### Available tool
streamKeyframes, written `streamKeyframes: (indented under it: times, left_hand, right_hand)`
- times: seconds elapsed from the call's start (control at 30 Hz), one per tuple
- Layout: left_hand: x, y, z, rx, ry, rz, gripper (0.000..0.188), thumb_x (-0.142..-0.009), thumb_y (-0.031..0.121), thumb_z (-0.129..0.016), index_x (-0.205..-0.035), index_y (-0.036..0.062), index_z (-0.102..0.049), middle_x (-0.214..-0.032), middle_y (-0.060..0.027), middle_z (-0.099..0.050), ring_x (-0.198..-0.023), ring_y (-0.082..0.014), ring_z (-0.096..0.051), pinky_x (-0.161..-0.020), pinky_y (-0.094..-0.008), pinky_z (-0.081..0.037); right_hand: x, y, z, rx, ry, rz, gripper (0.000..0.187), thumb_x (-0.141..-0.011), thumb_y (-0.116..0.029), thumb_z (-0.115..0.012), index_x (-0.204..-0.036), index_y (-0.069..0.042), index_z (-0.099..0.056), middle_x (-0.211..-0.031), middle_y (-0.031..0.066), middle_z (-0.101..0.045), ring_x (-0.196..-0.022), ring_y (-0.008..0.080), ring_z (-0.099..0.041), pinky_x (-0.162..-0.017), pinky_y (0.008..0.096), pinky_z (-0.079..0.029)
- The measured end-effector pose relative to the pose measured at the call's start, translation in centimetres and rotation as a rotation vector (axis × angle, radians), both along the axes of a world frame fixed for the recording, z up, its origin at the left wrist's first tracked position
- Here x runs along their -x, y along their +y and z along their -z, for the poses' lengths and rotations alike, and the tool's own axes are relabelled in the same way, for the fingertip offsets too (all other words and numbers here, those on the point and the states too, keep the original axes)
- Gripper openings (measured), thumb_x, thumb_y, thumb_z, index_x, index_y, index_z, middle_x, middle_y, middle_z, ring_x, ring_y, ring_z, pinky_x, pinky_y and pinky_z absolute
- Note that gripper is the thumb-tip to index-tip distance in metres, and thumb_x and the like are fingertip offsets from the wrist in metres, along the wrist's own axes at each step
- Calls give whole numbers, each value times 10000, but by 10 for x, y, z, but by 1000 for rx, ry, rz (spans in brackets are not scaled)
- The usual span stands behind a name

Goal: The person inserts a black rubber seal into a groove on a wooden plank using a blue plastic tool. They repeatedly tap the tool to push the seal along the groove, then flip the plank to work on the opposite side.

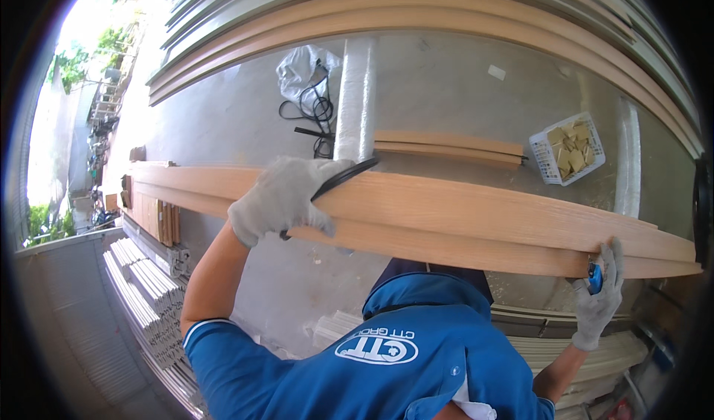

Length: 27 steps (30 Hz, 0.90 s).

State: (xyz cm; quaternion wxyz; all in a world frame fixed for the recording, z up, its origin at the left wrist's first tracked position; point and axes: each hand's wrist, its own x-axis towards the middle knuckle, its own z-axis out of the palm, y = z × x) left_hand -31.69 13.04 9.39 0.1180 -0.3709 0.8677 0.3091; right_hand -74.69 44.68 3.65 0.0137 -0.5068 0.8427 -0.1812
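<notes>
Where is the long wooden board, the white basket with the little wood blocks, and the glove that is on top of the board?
long wooden board (476,215), head view, middle of its light face.
white basket (541,159), head view, its left wall.
left hand (279,197), head view, back of the grey glove gripping the board.

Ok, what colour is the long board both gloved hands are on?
Light tan with a wood-grain pattern, as the head view shows along the long board.
</notes>
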Motion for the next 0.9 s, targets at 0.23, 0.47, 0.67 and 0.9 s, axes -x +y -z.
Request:
streamKeyframes:
  times: [0.23,0.47,0.67,0.9]
  left_hand:
    - [20,-10,-5,-24,-85,89,823,-560,290,-854,-1325,106,-610,-1003,-187,-702,-955,-382,-665,-827,-452,-506]
    - [29,-19,-6,-109,-107,116,756,-572,242,-826,-1286,85,-633,-1006,-182,-700,-959,-376,-664,-839,-458,-504]
    - [-15,-15,-2,-89,194,-108,485,-785,229,-787,-1221,35,-694,-1040,-156,-729,-951,-298,-688,-867,-384,-528]
    - [-170,50,-15,164,391,-665,384,-997,344,-657,-1139,-10,-704,-988,-93,-723,-923,-176,-656,-858,-317,-514]
  right_hand:
    - [7,3,4,-36,42,-12,682,-795,-518,-778,-1332,-127,-624,-1452,127,-571,-1286,383,-554,-991,477,-524]
    - [0,-3,-7,-42,-14,10,640,-772,-351,-802,-1326,-86,-623,-1442,149,-584,-1280,380,-568,-1004,445,-521]
    - [-2,-9,-12,96,-333,17,719,-641,16,-714,-1349,-26,-595,-1472,157,-559,-1305,333,-558,-1109,382,-430]
    - [34,-10,-11,130,-412,43,504,-988,-226,-623,-1422,4,-510,-1385,135,-585,-1165,224,-598,-903,316,-479]
